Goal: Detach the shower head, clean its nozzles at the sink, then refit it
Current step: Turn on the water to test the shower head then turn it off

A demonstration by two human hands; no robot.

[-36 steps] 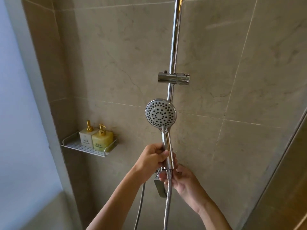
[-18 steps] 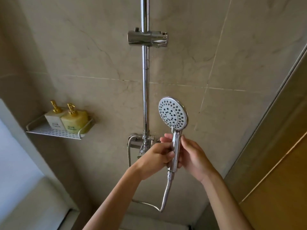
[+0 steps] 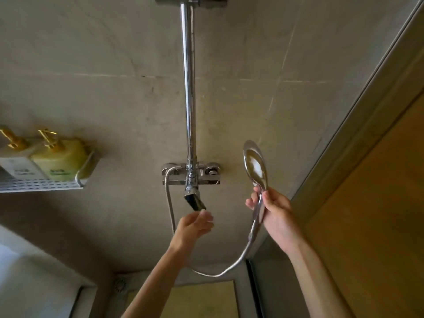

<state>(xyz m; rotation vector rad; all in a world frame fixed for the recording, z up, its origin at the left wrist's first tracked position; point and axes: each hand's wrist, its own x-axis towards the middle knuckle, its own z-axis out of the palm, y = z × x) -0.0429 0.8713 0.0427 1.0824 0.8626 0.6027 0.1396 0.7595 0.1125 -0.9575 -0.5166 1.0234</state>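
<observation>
Two hands are up: my right hand [image 3: 276,216] curls round the shower head [image 3: 255,166] handle, long axis near upright, chrome back toward me, right of the rail [image 3: 190,88]; my left hand [image 3: 193,228] hangs relaxed, empty, under the mixer lever [image 3: 195,200].

Beige marbled tile wall [image 3: 114,53] with pale grout lines, white perforated shelf [image 3: 41,183] at left holding two gold-pump bottles [image 3: 60,161], round floor drain [image 3: 120,286] below, wood-toned panel [image 3: 378,203] at right.
</observation>
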